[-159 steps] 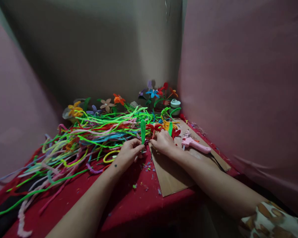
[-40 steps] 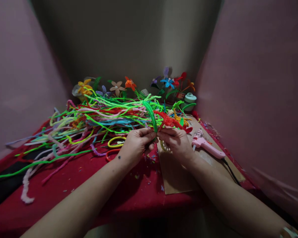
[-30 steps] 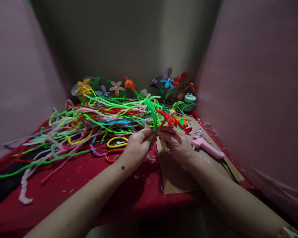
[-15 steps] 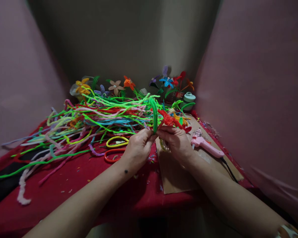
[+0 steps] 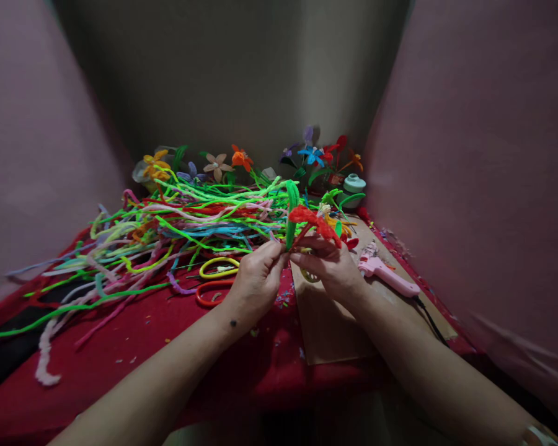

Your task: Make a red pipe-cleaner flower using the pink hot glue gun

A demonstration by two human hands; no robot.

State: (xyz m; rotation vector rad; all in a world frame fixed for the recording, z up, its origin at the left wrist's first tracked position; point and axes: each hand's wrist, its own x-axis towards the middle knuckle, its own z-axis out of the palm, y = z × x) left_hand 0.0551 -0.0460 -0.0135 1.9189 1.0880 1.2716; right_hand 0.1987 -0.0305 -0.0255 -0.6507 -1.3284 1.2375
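Note:
My left hand (image 5: 256,277) pinches the base of a green pipe-cleaner leaf (image 5: 291,204) that stands upright. My right hand (image 5: 329,266) holds a red pipe-cleaner flower (image 5: 312,222) by its stem, pressed against the leaf's base. Both hands meet just above the left edge of a cardboard sheet (image 5: 328,325). A roll of tape (image 5: 310,275) shows partly under my right hand.
A big heap of coloured pipe cleaners (image 5: 167,229) covers the red cloth (image 5: 177,347) on the left. Yellow- and orange-handled scissors (image 5: 214,279) lie by my left hand. A pink glue gun (image 5: 384,272) rests on the cardboard. Finished flowers (image 5: 316,155) stand along the back wall.
The hands lifted the green leaf off the table and brought the red flower against it. Over the last second the leaf swung upright and the flower rose a little.

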